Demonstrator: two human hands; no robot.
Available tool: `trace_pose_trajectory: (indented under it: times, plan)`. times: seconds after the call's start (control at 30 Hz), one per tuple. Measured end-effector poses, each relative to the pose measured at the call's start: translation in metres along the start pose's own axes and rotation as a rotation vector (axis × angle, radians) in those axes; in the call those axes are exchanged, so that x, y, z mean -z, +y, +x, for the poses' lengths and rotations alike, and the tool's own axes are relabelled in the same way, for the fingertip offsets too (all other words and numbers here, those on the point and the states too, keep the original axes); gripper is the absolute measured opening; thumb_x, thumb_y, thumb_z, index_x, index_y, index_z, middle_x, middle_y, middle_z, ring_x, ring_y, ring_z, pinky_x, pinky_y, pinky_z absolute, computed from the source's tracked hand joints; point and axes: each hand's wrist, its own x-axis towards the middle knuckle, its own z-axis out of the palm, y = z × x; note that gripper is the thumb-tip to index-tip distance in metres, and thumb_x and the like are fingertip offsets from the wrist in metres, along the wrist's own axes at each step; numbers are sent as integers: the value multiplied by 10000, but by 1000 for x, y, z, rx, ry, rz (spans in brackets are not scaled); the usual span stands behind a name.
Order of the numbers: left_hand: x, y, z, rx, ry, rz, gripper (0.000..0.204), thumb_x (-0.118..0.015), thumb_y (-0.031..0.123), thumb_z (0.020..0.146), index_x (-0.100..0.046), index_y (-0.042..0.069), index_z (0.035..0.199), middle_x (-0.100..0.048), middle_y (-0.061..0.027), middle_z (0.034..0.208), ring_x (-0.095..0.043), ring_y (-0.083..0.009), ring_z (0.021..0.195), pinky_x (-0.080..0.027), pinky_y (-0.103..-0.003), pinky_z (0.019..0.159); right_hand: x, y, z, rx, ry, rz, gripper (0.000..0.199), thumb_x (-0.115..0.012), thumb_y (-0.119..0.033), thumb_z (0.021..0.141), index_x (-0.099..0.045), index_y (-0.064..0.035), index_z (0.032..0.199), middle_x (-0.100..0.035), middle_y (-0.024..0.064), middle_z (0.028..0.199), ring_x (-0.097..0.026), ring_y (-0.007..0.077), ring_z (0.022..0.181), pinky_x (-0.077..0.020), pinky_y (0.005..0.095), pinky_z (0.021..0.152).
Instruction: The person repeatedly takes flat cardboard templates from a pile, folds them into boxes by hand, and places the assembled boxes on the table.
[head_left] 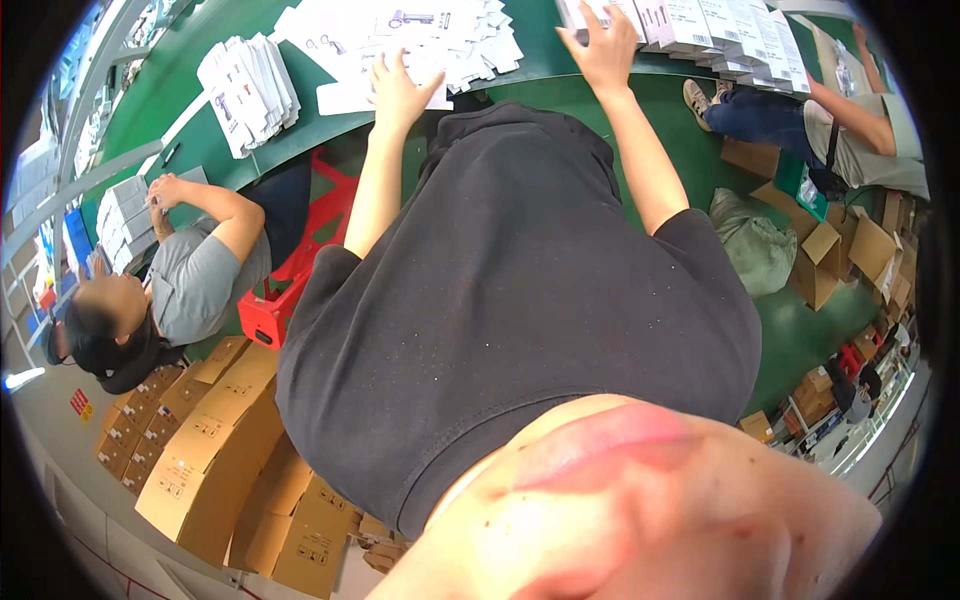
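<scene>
My left hand (pixel 400 100) rests with fingers spread at the near edge of a heap of flat white printed cartons (pixel 465 45). Under its fingers is a plain white flat piece (pixel 345 97) lying along the table edge. My right hand (pixel 606 58) reaches farther over the green table (pixel 545 55), fingers apart, at the left end of a row of white boxes (pixel 690 28). Its fingertips overlap the end box; whether they touch it I cannot tell. Left of the heap lies a fanned stack of white printed flat cartons (pixel 245 95).
On the left, a person in a grey shirt (pixel 210 270) works at more white boxes (pixel 125 215). A red plastic stool (pixel 265 318) stands between us. Large cardboard boxes (pixel 205 440) sit behind at the left. At right are another person (pixel 855 140) and a pale sack (pixel 755 245).
</scene>
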Motion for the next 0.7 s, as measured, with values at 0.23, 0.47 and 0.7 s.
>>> trace_pose_trajectory:
  times: [0.23,0.47,0.7]
  plan:
    - [-49,-12,-35,63,0,516,769,-774,254,768,-428,24,1414,-429,-281,1402,-427,-485,1292,-378,-494,1086,-45,28,-29,-278,-304,-451,850,-680,-595,839,-396,-184,1527,-252,238,1566,-213,460,1459,-197,671,1127]
    - [-3,-10,-46,31,-174,295,549,-613,71,795,-470,-39,1313,-542,-303,1257,-576,-449,1130,-528,-449,903,-45,36,-32,-291,-378,-334,914,-662,-579,855,-286,-169,1581,-161,279,1607,-143,499,1479,-194,655,1148]
    - [95,43,-59,5,82,180,459,-475,-22,879,-469,-42,1338,-631,-267,1199,-647,-436,1064,-542,-454,877,0,-23,-11,-194,-435,-368,943,-651,-572,857,-275,-83,1571,-147,295,1614,-131,505,1485,-189,620,1169]
